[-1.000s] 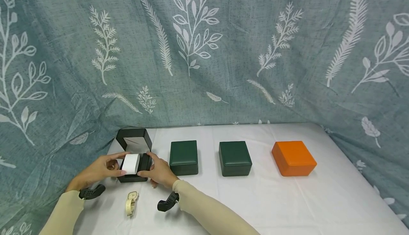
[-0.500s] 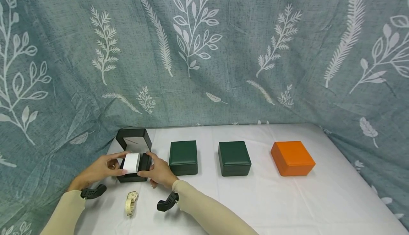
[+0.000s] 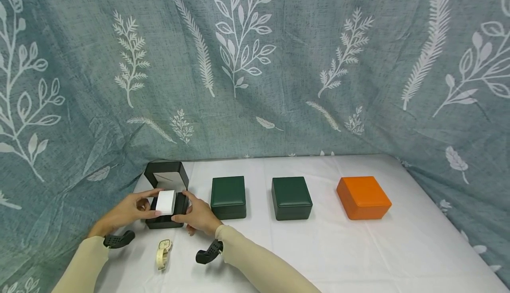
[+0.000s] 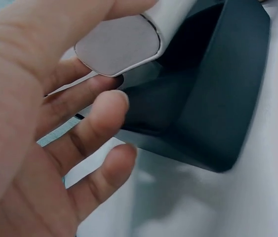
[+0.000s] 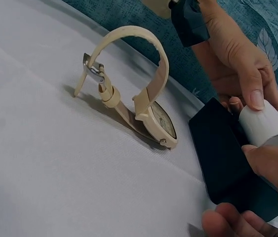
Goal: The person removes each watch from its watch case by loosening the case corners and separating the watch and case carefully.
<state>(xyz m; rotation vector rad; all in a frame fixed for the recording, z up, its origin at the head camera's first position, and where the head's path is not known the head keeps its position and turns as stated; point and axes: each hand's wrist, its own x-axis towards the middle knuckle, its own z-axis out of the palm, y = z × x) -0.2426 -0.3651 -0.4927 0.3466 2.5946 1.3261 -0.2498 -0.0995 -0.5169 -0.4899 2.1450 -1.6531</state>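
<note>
A small black box (image 3: pixel 166 223) stands open at the table's left, its lid up. Both hands hold a white cushion (image 3: pixel 165 202) just over the box's opening. My left hand (image 3: pixel 137 207) pinches the cushion's left end between thumb and fingers. In the left wrist view the cushion (image 4: pixel 119 44) sits above the dark box (image 4: pixel 213 98). My right hand (image 3: pixel 196 215) grips the cushion's right end beside the box. The right wrist view shows the cushion (image 5: pixel 264 123) between both thumbs. A cream strap watch (image 3: pixel 163 253) lies on its side on the white cloth in front of the box (image 5: pixel 222 148), also seen as the watch (image 5: pixel 134 98).
Two shut dark green boxes (image 3: pixel 228 197) (image 3: pixel 291 198) and a shut orange box (image 3: pixel 363 197) stand in a row to the right. A white cloth (image 3: pixel 358 248) covers the table. A leaf-patterned grey-blue curtain (image 3: pixel 255 63) hangs behind and along both sides.
</note>
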